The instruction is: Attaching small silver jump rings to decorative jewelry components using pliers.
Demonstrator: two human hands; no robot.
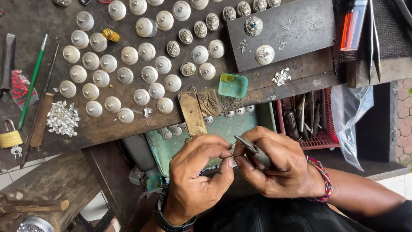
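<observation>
Two hands working a tiny piece over a green tray

The right hand [274, 165] is gripping small pliers [253, 150] with closed fingers; the left hand [199, 172] is pinching a tiny, barely visible piece at the plier tips, above the green tray [171, 148], below the bench's silver domed caps [128, 56]

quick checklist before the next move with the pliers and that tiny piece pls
1. Right hand grips the small grey metal pliers: ok.
2. Left hand pinches a tiny piece at the plier tips: ok, though the piece is too small to identify.
3. Plier tips closed on the piece: cannot tell.
4. Green metal tray lies under the hands to catch drops: ok.
5. Rows of round silver domed caps on the dark wooden bench lie apart from both hands: ok.
</observation>
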